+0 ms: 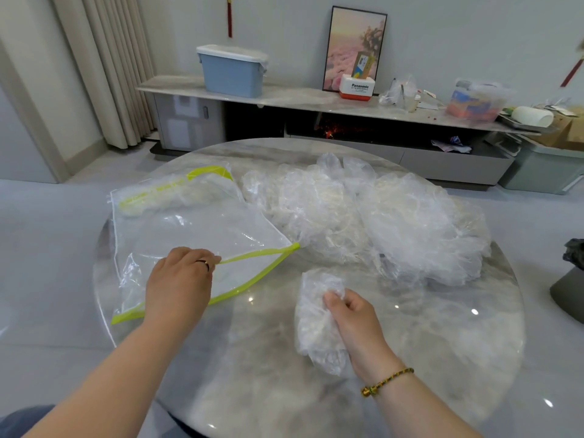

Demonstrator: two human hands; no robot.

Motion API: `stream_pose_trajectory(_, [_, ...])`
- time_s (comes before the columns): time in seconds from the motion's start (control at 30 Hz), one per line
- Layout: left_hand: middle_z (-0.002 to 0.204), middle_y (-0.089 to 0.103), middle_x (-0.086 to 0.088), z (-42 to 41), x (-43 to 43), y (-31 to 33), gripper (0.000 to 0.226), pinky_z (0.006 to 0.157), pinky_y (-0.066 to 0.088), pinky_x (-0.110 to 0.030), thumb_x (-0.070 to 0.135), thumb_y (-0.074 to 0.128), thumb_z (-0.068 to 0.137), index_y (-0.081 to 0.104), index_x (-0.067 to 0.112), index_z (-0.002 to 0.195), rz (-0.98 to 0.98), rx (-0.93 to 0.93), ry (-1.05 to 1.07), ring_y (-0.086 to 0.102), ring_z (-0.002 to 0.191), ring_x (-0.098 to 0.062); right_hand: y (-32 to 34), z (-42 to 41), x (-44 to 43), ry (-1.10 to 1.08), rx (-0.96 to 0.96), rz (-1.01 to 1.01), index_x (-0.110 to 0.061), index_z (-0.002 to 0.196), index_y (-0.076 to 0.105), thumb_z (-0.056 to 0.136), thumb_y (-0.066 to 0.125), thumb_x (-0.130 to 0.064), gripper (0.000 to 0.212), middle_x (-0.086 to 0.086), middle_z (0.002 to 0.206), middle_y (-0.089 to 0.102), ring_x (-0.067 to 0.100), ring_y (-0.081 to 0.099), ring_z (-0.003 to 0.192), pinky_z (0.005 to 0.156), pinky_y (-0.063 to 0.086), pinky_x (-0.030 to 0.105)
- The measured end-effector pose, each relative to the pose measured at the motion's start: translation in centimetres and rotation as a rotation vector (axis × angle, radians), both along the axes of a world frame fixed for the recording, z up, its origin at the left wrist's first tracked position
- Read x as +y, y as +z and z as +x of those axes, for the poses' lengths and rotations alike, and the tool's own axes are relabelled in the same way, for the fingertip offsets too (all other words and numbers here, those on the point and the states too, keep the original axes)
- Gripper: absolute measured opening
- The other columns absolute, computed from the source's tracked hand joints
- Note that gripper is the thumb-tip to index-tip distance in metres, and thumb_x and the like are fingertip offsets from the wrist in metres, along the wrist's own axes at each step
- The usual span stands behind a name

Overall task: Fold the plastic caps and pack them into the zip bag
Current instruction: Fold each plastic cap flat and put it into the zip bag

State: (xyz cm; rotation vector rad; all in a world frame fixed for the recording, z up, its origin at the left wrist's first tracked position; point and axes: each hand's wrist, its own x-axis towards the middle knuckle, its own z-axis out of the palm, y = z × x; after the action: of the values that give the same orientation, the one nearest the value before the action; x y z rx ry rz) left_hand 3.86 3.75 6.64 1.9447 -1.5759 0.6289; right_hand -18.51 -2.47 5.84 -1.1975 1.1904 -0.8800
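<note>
A clear zip bag [202, 229] with a yellow-green zip edge lies on the left of the round marble table [259, 358]. My left hand [178, 284] pinches the upper lip of the bag's mouth and lifts it, so the mouth gapes toward the right. My right hand [354, 324] grips a bunched, folded clear plastic cap [316, 324] just right of the bag's mouth, low over the table. A large heap of loose clear plastic caps [373, 216] covers the far right of the table. Pale folded caps seem to sit in the bag's far end.
A long low cabinet [284, 99] runs along the wall behind the table, carrying a blue lidded box [232, 71], a framed picture and assorted clutter. A dark stool or stand [568, 289] sits at the right edge. Curtains hang at the left.
</note>
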Motion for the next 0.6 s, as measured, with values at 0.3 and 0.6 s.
stream_pose_trajectory(0.3, [0.058,0.065,-0.002,-1.3,0.1,0.8,0.033,0.035,0.043,-0.023,-0.014,0.084,0.043,0.071,0.009,0.063,0.039,0.101,-0.121,0.061,0.054,-0.022,0.6,0.8,1.7,0.104,0.156,-0.111,-0.011,0.063,0.042,0.09,0.054,-0.009,0.029,-0.002,0.056,0.035,0.003,0.031,0.047,0.046,0.028,0.016])
stream_pose_trajectory(0.6, [0.074,0.067,0.012,-3.2,2.5,4.1,0.039,0.071,0.036,-0.004,0.033,0.04,0.079,0.073,0.012,0.078,0.021,0.406,-0.38,0.051,0.083,-0.005,3.3,7.6,0.1,0.291,0.331,-0.263,-0.012,0.066,0.043,0.094,0.044,-0.007,0.028,-0.002,0.066,0.038,0.008,0.039,0.06,0.051,0.029,0.014])
